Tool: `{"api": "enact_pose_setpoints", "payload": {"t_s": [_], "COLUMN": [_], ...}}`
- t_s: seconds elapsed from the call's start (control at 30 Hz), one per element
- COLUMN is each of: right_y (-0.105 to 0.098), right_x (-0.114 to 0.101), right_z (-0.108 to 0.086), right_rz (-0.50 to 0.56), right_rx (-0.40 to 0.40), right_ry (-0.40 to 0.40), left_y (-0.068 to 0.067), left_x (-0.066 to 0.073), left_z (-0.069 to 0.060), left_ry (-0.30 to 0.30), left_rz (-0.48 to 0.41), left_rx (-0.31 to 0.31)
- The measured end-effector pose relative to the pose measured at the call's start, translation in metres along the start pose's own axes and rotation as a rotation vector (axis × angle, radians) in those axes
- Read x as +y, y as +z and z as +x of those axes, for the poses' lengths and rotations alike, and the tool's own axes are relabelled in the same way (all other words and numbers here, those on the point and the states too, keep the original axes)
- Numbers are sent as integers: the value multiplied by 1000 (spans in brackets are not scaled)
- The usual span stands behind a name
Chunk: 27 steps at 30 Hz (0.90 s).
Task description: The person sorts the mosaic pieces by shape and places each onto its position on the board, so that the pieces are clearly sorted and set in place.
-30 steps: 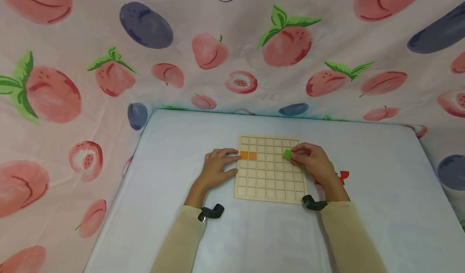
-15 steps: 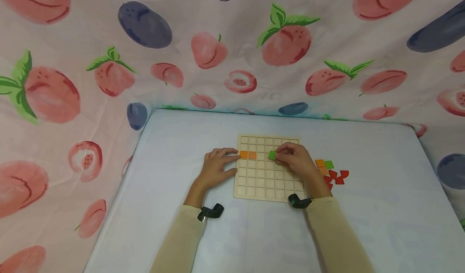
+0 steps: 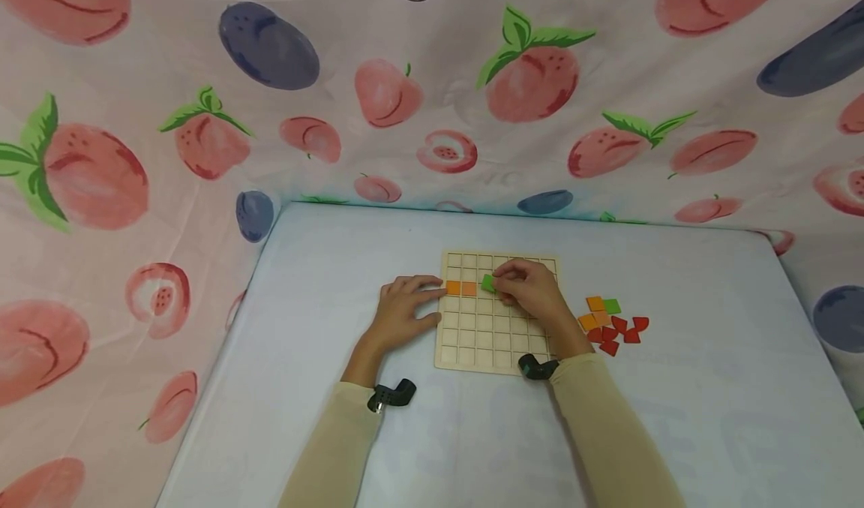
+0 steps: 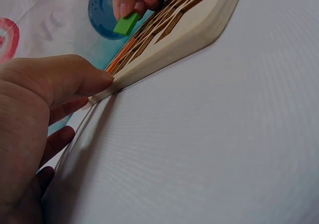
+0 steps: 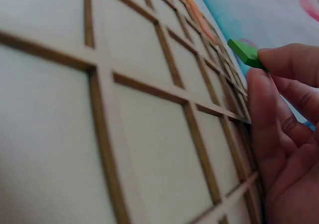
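A green square tile (image 3: 488, 283) is pinched between the thumb and fingers of my right hand (image 3: 529, 290), held above a wooden grid board (image 3: 466, 341). In the right wrist view the green tile (image 5: 244, 53) is tilted and apart from the board's ridges. Two orange tiles, a darker one (image 3: 453, 288) and a lighter one (image 3: 469, 289), sit side by side in cells at the board's left. My left hand (image 3: 401, 313) touches the board's left edge with its fingers spread. The left wrist view shows a fingertip against the wooden rim (image 4: 184, 59).
Right of the board lies a loose group: orange tiles (image 3: 595, 304), another green tile (image 3: 611, 306) and several red rounded pieces (image 3: 631, 336). A white cloth covers the table (image 3: 709, 388). Fruit-patterned fabric (image 3: 432, 103) hangs behind and at the left.
My right hand has moved left over the board with the green tile, uncovering the loose pieces at the right. The left hand has stayed in place.
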State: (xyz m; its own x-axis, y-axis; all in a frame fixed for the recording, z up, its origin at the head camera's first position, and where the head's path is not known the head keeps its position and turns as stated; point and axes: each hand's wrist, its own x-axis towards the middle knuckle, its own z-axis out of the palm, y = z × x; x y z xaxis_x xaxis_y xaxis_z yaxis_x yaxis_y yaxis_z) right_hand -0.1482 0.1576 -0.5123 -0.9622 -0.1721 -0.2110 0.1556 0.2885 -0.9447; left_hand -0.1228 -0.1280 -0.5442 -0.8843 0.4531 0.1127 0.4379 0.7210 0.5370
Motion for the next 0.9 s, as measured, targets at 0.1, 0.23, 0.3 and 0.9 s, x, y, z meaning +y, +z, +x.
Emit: {"api": "enact_pose_setpoints", "payload": {"t_s": [0.1,0.23,0.3,0.9], "right_y": [3,4,4,4], "right_x": [1,1,0,2], "right_z": [2,4,4,4], "right_rz": [-14,-54,-66,-334], "right_rx": [16,15,7,1], "right_ry": [12,33,44,-36], "left_y": [0,0,0,1], "left_x": [0,0,0,-2], "left_z": [0,0,0,0], "left_ry": [-3,-5,-4,6], "left_rz": [-3,-3,-4,-3], "left_rx": [-3,-3,-4,3]}}
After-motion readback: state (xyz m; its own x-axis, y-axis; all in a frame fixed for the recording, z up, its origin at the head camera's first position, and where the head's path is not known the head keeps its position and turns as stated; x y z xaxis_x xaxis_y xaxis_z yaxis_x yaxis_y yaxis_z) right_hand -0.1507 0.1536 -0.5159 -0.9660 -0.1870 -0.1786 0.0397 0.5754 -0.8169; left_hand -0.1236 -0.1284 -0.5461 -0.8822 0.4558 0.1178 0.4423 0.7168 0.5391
